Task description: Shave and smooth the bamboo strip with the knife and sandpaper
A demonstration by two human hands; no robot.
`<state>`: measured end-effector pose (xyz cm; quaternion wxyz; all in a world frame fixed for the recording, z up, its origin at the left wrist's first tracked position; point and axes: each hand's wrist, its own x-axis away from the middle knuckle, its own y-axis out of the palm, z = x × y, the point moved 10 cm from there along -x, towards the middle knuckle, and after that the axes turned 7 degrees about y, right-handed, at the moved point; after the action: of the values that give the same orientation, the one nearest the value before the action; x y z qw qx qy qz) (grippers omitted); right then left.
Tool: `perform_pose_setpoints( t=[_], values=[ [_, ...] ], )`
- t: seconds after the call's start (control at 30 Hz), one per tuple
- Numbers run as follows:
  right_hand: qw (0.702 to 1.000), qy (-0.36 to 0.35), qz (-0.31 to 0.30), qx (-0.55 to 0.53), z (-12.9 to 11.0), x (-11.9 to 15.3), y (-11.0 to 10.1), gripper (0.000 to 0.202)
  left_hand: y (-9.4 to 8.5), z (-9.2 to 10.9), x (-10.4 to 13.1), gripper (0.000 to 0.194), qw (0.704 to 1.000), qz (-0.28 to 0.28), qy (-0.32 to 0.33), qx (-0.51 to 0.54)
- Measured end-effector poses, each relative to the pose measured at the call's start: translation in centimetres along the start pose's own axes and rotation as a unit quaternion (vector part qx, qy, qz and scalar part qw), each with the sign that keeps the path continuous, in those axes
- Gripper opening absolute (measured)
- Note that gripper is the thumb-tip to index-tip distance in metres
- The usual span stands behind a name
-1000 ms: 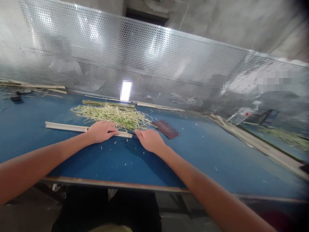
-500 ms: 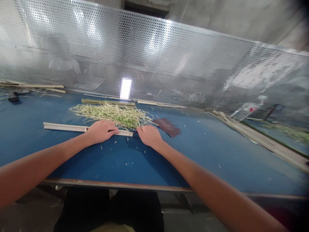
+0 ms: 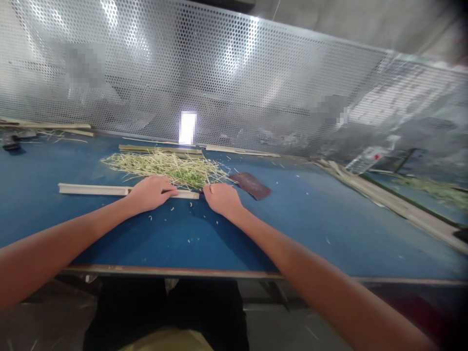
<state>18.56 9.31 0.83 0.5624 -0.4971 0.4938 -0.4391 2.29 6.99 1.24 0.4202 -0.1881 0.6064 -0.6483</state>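
A pale split stalk [image 3: 93, 189] lies lengthwise on the blue table [image 3: 292, 229]. My left hand [image 3: 151, 193] is closed over its middle, pressing it against the table. At the stalk's right end is my right hand [image 3: 222, 198], its fingers curled round a small dark tool that is mostly hidden. Just beyond both hands spreads a pile of thin green and pale strips [image 3: 164, 166]. A dark brown sheet [image 3: 251, 185] rests to the right of the pile.
Behind the pile lies a greenish stalk [image 3: 157, 149], below a perforated metal screen [image 3: 226, 73]. Long pale strips [image 3: 387, 197] and a clear plastic bottle [image 3: 367, 160] are at the right. More strips [image 3: 47, 125] and a black object [image 3: 10, 141] are at the far left.
The view has shifted slightly, so the table and objects appear a little higher and further left. Both hands keep nearly the same places at the stalk.
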Motion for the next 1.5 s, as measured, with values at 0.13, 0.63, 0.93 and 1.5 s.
perform_pose_setpoints(
  t=[0.13,0.63,0.93,1.5],
  values=[
    [1.0,0.003,0.01,-0.003,0.0,0.0,0.0,0.055,-0.1,0.2,0.0,0.04,1.0,-0.004,-0.01,-0.006],
    [0.998,-0.05,0.004,0.026,-1.5,0.4,-0.2,0.04,-0.1,0.3,0.2,0.042,0.999,0.008,0.006,-0.042],
    [0.999,-0.001,0.036,0.013,0.0,0.3,-0.2,0.063,0.1,0.5,0.0,0.045,0.999,0.007,0.017,-0.036],
    [0.998,-0.035,0.018,0.053,-1.2,0.4,-0.4,0.054,-0.2,0.8,0.1,0.042,0.999,0.011,0.03,-0.037]
  ],
)
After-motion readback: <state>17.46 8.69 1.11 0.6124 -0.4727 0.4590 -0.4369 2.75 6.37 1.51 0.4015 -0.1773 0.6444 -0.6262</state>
